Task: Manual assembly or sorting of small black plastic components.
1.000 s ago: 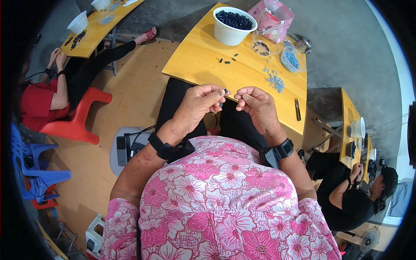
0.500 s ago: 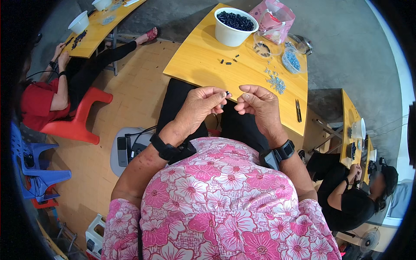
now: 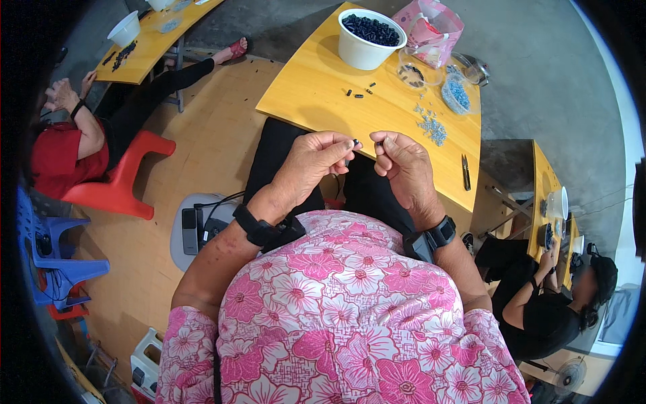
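Over my lap, just in front of the table edge, my two hands are raised close together. My left hand [image 3: 315,158] is closed, pinching a small black cylindrical piece [image 3: 355,142] between thumb and index finger. Opposite it, my right hand [image 3: 406,165] is closed too, with a tiny dark piece [image 3: 379,143] at its fingertips. A narrow gap separates the two pinches. On the yellow table [image 3: 303,94] beyond lie several loose black pieces [image 3: 359,95] and a scatter of small pale-blue clear pieces [image 3: 433,131]. Black-handled thread snips [image 3: 465,172] rest near the right edge.
A white tub [image 3: 363,55] heaped with black pieces stands at the far side, by a pink bag [image 3: 437,34]. Clear round containers [image 3: 412,82] sit nearby. Co-workers sit left on a red stool [image 3: 121,192] and at right. Blue chairs [image 3: 57,256] stand at left.
A dark piece now shows at my right fingertips. My left hand has hardly moved. The co-worker at left has raised a hand from the table.
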Action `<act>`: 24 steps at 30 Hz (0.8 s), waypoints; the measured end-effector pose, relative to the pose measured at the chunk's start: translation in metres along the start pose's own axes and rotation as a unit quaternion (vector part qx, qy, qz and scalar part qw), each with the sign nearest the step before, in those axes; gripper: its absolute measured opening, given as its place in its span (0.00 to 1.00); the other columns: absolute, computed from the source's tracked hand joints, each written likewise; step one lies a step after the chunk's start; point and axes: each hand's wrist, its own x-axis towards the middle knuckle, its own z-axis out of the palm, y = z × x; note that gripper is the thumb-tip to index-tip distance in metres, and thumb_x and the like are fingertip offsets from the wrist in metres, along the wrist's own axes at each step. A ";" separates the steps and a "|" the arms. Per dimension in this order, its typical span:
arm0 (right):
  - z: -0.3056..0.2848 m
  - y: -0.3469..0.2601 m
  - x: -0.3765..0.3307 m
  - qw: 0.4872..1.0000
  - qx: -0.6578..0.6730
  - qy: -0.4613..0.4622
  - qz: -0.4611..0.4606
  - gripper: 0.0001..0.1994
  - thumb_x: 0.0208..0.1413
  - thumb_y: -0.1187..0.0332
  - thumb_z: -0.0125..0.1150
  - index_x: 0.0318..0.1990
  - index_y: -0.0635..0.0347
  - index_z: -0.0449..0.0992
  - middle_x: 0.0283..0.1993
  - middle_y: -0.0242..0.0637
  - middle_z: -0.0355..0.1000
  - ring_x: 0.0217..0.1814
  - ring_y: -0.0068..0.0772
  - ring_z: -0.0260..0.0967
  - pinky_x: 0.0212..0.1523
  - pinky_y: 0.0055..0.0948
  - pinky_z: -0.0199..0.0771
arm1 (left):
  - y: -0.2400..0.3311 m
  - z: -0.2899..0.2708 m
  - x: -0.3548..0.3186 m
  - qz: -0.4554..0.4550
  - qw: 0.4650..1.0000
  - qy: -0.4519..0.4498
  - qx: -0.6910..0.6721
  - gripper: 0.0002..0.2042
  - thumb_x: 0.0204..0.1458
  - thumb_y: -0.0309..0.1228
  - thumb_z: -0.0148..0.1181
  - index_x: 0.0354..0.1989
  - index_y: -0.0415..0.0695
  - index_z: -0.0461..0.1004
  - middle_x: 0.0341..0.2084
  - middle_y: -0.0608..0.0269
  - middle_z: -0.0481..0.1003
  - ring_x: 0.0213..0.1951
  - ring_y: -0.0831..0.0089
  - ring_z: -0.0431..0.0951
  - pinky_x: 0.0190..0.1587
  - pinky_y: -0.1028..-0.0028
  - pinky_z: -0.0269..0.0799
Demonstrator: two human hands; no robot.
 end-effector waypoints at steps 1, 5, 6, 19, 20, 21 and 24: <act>0.001 0.000 0.000 1.000 -0.008 0.007 0.005 0.12 0.62 0.72 0.48 0.45 0.71 0.73 0.32 0.31 0.69 0.25 0.19 0.59 0.28 0.19 0.62 | -0.001 -0.001 0.000 -0.003 1.000 0.002 0.002 0.13 0.59 0.35 0.56 0.44 0.38 0.76 0.30 0.69 0.73 0.31 0.84 0.71 0.37 0.83 0.71; 0.001 0.001 0.000 1.000 -0.009 0.001 0.019 0.11 0.61 0.74 0.49 0.46 0.71 0.74 0.36 0.36 0.73 0.28 0.22 0.65 0.31 0.21 0.67 | 0.000 -0.002 0.000 0.000 1.000 -0.001 0.004 0.13 0.59 0.35 0.56 0.44 0.39 0.76 0.30 0.69 0.73 0.32 0.84 0.71 0.37 0.83 0.71; 0.000 0.002 0.001 1.000 -0.012 0.000 0.015 0.10 0.60 0.76 0.50 0.45 0.70 0.74 0.36 0.38 0.74 0.29 0.22 0.67 0.32 0.21 0.69 | 0.000 -0.002 0.000 0.000 1.000 -0.001 0.004 0.13 0.59 0.35 0.56 0.44 0.39 0.76 0.30 0.69 0.73 0.32 0.84 0.71 0.37 0.83 0.71; 0.003 0.000 0.005 0.998 -0.069 0.013 0.002 0.08 0.57 0.79 0.54 0.43 0.68 0.76 0.36 0.41 0.76 0.35 0.27 0.75 0.39 0.25 0.77 | 0.002 -0.001 0.000 0.009 0.999 0.014 0.027 0.11 0.59 0.34 0.56 0.43 0.39 0.76 0.28 0.70 0.73 0.30 0.84 0.72 0.35 0.83 0.71; 0.004 0.000 0.005 0.998 -0.069 0.013 0.002 0.08 0.57 0.79 0.54 0.43 0.68 0.76 0.36 0.41 0.76 0.35 0.27 0.75 0.39 0.25 0.77 | 0.003 -0.001 0.000 0.010 0.999 0.011 0.031 0.11 0.58 0.34 0.56 0.43 0.39 0.76 0.28 0.70 0.73 0.30 0.84 0.72 0.35 0.83 0.71; 0.006 0.000 0.005 0.998 -0.063 0.023 -0.004 0.08 0.57 0.79 0.54 0.43 0.68 0.76 0.36 0.40 0.76 0.34 0.27 0.75 0.39 0.25 0.77 | 0.003 -0.001 0.000 0.009 0.999 0.011 0.031 0.11 0.58 0.34 0.56 0.43 0.39 0.76 0.28 0.70 0.73 0.30 0.84 0.72 0.35 0.83 0.71; 0.009 -0.002 0.005 0.997 -0.063 0.032 -0.011 0.08 0.57 0.78 0.55 0.43 0.68 0.76 0.35 0.41 0.76 0.34 0.27 0.75 0.38 0.24 0.77 | 0.003 -0.002 0.000 0.008 0.999 0.014 0.036 0.11 0.58 0.34 0.56 0.42 0.39 0.76 0.27 0.70 0.73 0.30 0.84 0.72 0.35 0.83 0.71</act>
